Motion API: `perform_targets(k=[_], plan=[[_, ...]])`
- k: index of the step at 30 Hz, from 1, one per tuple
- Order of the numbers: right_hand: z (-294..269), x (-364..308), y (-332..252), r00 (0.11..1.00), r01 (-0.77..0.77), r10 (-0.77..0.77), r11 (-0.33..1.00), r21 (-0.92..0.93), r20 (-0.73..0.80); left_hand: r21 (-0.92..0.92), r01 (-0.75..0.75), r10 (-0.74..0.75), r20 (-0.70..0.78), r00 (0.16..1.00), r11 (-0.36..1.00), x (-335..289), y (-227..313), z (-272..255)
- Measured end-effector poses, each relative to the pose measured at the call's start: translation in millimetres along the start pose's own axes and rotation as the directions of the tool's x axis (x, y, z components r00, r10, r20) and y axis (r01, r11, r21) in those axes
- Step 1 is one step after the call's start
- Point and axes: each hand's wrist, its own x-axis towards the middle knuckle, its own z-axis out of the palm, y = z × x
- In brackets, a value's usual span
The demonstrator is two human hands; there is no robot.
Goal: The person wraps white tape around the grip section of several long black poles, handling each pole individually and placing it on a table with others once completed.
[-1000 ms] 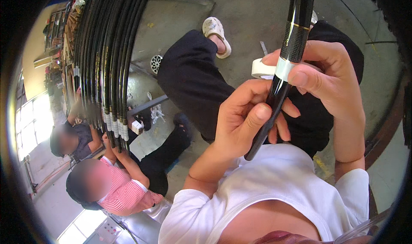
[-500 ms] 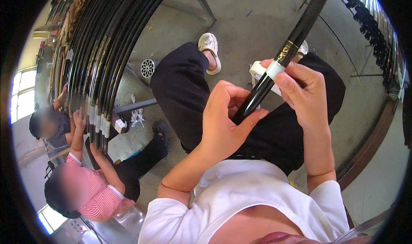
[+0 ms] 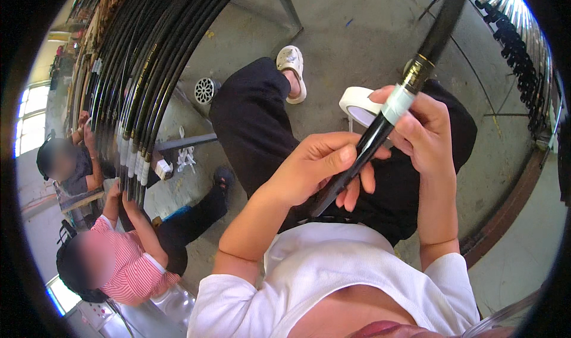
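Observation:
A long glossy black fishing rod with gold markings slants across my lap, its butt end toward my waist. My left hand holds it near the butt, thumb on top and fingers underneath, partly spread. Higher up, my right hand closes on the rod at a band of white tape wrapped round it just below the gold markings. Behind the rod, a roll of white tape sits against the right fingers; whether they grip it is hidden.
At the left, a row of black rods with white bands leans past a co-worker in a striped shirt; another person sits beyond. A metal stand leg is near my left knee. More rods stand at the far right.
The rod has shifted slightly right, its butt now showing below my left hand. My left hand's grip has loosened and turned, thumb on top. The tape roll shows more beside the right fingers.

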Motion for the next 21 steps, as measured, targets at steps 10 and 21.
perform_targets(k=[10,21], plan=[[-4,4,5,0.999,0.054,-0.054,0.998,-0.011,0.003,-0.170,0.026,-0.051,-0.146,0.988,0.985,1,4,9],[-3,1,1,1.000,0.012,-0.011,0.997,-0.070,0.006,-0.133,0.027,-0.038,-0.081,0.996,0.991,1,0,7]])
